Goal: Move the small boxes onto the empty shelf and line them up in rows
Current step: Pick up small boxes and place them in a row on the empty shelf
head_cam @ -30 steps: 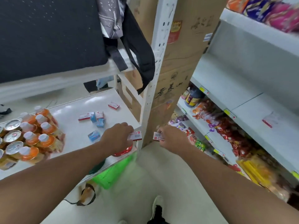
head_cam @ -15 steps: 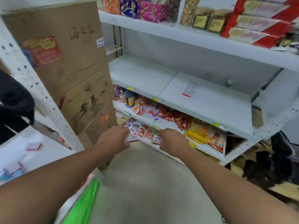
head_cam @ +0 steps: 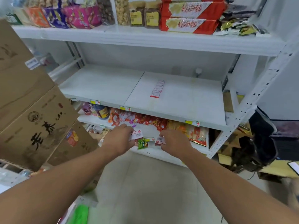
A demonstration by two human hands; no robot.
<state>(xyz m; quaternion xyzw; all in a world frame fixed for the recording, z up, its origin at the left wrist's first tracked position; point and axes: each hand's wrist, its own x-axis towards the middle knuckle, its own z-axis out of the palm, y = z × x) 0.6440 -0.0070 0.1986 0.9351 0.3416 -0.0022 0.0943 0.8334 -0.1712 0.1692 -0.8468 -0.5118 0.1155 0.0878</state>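
The left hand [head_cam: 119,139] grips one small box [head_cam: 136,135] by its end, and the right hand [head_cam: 174,142] pinches another box [head_cam: 160,141], both held in front of the lower snack shelves. This looks like the carrying step. Next, both boxes should rise to the empty shelf [head_cam: 186,109], beside the row of boxes [head_cam: 157,88] lying there.

1. Cardboard carton [head_cam: 37,120], left: I see big black brush-style Chinese characters and a round seal mark, can't read them reliably.
2. Red packs [head_cam: 191,15], top shelf: white banner with red characters, upside down, unreadable.
3. Shelf-edge tags [head_cam: 192,123]: red up-arrow on yellow/white.
4. Small boxes [head_cam: 136,134] in my hands: barcodes only, print too small.
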